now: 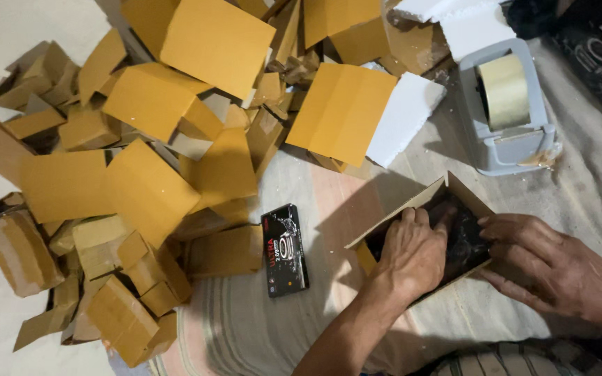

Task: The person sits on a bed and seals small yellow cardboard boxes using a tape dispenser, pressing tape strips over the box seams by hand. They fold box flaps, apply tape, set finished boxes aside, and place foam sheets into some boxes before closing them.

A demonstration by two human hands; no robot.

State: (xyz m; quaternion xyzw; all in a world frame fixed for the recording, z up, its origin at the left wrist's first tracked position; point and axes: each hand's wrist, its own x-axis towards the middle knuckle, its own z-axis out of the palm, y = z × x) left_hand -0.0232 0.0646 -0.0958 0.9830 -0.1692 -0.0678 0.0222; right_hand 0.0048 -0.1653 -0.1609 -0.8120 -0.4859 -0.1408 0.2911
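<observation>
Here, in the head view, both hands work at one open cardboard box (423,202) in the lower right of the frame. The left hand (412,254) reaches into the box with its fingers pressed down on a dark glossy item (462,240) inside; whether those fingers are closed around it cannot be told, since they are sunk in shadow. The right hand (545,264) lies against the box's right side, its fingers curled over the edge and touching the dark contents, steadying rather than clasping.

One small black product box (285,249) lies flat on the cloth (580,174), just left of the open box and apart from it. One grey tape dispenser (503,115) with a single roll of tan tape (505,90) stands in the upper right, above the hands. Two white foam slabs show: one (404,118) in the upper middle, another (472,24) at the top edge. A large heap of folded yellow-brown cartons (141,174) fills the left half and the top, too many and too overlapped to count surely. One dark printed package (597,45) sits in the top right corner.
</observation>
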